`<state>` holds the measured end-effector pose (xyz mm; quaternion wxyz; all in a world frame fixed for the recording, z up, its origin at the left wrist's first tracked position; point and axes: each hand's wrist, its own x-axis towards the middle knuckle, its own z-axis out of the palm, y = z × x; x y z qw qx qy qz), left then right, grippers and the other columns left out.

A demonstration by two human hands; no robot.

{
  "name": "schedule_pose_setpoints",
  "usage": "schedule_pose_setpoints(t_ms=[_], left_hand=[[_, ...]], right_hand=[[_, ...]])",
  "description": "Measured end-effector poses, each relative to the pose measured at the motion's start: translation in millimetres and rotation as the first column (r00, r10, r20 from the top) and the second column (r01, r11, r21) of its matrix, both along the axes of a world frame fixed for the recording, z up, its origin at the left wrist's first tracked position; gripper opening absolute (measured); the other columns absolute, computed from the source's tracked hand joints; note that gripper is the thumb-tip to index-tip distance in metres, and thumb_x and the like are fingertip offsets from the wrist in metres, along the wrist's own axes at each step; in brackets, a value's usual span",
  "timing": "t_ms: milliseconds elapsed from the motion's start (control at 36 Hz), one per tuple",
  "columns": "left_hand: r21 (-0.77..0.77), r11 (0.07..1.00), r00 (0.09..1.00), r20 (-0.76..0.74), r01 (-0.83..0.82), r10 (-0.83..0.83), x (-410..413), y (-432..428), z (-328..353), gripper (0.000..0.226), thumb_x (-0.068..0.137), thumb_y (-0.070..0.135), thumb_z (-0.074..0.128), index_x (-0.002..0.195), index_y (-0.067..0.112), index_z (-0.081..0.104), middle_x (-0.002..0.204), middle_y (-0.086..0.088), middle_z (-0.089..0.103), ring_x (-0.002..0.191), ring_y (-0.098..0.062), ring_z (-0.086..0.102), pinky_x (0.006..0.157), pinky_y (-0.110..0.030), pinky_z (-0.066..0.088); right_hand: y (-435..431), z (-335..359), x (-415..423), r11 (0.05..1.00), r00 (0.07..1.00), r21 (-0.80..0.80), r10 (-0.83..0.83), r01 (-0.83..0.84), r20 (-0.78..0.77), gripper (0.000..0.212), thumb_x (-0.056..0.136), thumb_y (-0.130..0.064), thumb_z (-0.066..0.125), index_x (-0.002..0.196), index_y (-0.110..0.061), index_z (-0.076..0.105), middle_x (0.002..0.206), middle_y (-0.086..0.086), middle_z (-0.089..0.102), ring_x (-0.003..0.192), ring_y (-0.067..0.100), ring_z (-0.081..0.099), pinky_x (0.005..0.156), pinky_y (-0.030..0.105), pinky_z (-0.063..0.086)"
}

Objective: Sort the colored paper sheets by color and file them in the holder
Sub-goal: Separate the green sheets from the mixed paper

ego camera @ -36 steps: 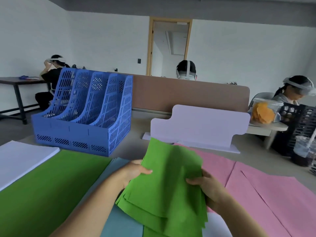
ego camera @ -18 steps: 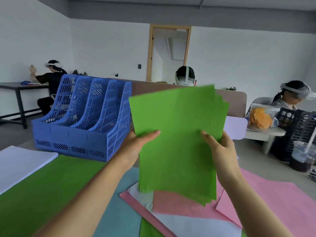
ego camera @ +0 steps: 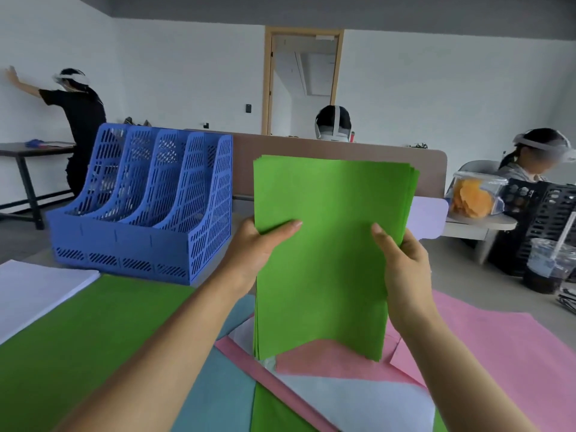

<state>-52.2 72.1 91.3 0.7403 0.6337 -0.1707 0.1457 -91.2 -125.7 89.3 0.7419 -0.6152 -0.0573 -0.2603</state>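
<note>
I hold a stack of green sheets (ego camera: 327, 244) upright in front of me, its lower edge down by the papers on the table. My left hand (ego camera: 261, 247) grips the stack's left edge and my right hand (ego camera: 402, 260) grips its right edge, thumbs on the near face. The blue file holder (ego camera: 146, 204) with several slots stands on the table to the left of the stack; its slots look empty. Loose sheets lie below: a large green sheet (ego camera: 78, 332), a light blue sheet (ego camera: 218, 385), pink sheets (ego camera: 498, 347) and a white sheet (ego camera: 358, 397).
A white paper pile (ego camera: 34, 288) lies at the left edge. A lilac board (ego camera: 427, 216) stands behind the stack before a brown divider (ego camera: 311, 151). At right sit a drink cup (ego camera: 548, 263), a black crate (ego camera: 542, 219) and a snack tub (ego camera: 477, 194). Three people in headsets sit around the room.
I lifted the green stack from lying low over the table and stood it upright between both hands. Its sheets are now squared together, and the camera view tilted up slightly.
</note>
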Motion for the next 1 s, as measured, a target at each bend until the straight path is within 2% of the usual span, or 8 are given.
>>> schedule_pose_setpoints(t_ms=[111,194,333,444,556,667,778,1000], left_hand=[[0.144,0.990,0.993,-0.119,-0.001,0.018,0,1,-45,0.030,0.069,0.025,0.084,0.096,0.019,0.071,0.094,0.008,0.076,0.091,-0.007,0.071,0.083,-0.024,0.051],[0.349,0.937,0.983,-0.160,-0.026,0.087,-6,4,-70,0.005,0.084,0.025,0.073,0.086,0.025,0.068,0.076,0.019,0.072,0.076,0.000,0.068,0.074,-0.020,0.047],[0.444,0.890,0.958,-0.196,-0.104,0.210,-20,9,-69,0.024,0.091,0.033,0.063,0.074,0.017,0.056,0.067,0.000,0.053,0.064,-0.015,0.051,0.065,-0.025,0.040],[0.300,0.954,0.877,-0.460,0.010,0.135,-22,21,-77,0.037,0.081,0.034,0.074,0.104,0.011,0.057,0.100,0.002,0.064,0.104,-0.018,0.059,0.096,-0.034,0.044],[0.070,0.995,0.723,-0.691,0.071,-0.003,-34,29,-89,0.034,0.086,0.020,0.071,0.107,0.002,0.052,0.102,-0.017,0.066,0.082,-0.028,0.067,0.059,-0.033,0.055],[0.034,0.995,0.745,-0.665,0.095,-0.048,-39,32,-94,0.038,0.090,0.013,0.064,0.121,-0.007,0.058,0.090,-0.019,0.072,0.063,-0.023,0.072,0.050,-0.027,0.055],[0.013,0.996,0.754,-0.654,0.084,-0.055,-43,32,-91,0.042,0.089,0.013,0.064,0.125,-0.008,0.056,0.093,-0.019,0.071,0.066,-0.023,0.072,0.054,-0.026,0.056],[0.155,0.980,0.800,-0.600,0.121,-0.004,-52,32,-89,0.032,0.087,0.017,0.067,0.114,0.001,0.060,0.092,-0.012,0.074,0.068,-0.016,0.072,0.054,-0.020,0.054]], right_hand=[[-2,-37,-1,0.997,0.990,-0.073,0.019,-0.029,-0.137,0.012,0.092,-0.021,0.064,0.102,-0.023,0.070,0.094,-0.007,0.076,0.087,0.008,0.072,0.076,0.028,0.057],[-5,-59,-2,0.986,0.977,-0.157,0.026,-0.060,-0.212,0.010,0.097,-0.019,0.057,0.100,-0.022,0.066,0.096,-0.007,0.073,0.078,0.001,0.070,0.061,0.013,0.053],[-15,-71,-13,0.897,0.995,-0.442,-0.058,0.015,-0.084,0.052,0.094,-0.011,0.058,0.138,-0.019,0.032,0.142,-0.001,0.045,0.129,0.004,0.045,0.100,0.016,0.038],[-18,-74,-58,0.698,0.985,-0.696,-0.143,0.169,0.096,0.078,0.087,-0.014,0.068,0.147,-0.019,0.018,0.153,-0.005,0.023,0.143,0.010,0.020,0.117,0.033,0.022],[-17,-87,-103,0.492,0.985,-0.856,-0.020,0.160,0.173,0.049,0.084,-0.020,0.071,0.126,-0.021,0.046,0.128,-0.011,0.042,0.121,0.012,0.040,0.098,0.038,0.043],[-25,-102,-128,0.261,0.975,-0.965,0.217,-0.025,0.033,0.046,0.080,-0.039,0.070,0.122,-0.030,0.053,0.124,-0.023,0.047,0.120,0.003,0.043,0.101,0.026,0.036],[-33,-110,-142,0.060,0.966,-0.997,0.257,-0.039,-0.023,0.053,0.073,-0.056,0.069,0.121,-0.036,0.057,0.124,-0.023,0.052,0.118,0.002,0.046,0.099,0.025,0.038],[-28,-93,-153,-0.233,0.935,-0.940,0.313,0.248,0.169,0.043,0.074,-0.039,0.064,0.114,-0.023,0.066,0.116,-0.007,0.064,0.107,0.017,0.058,0.087,0.035,0.049]])
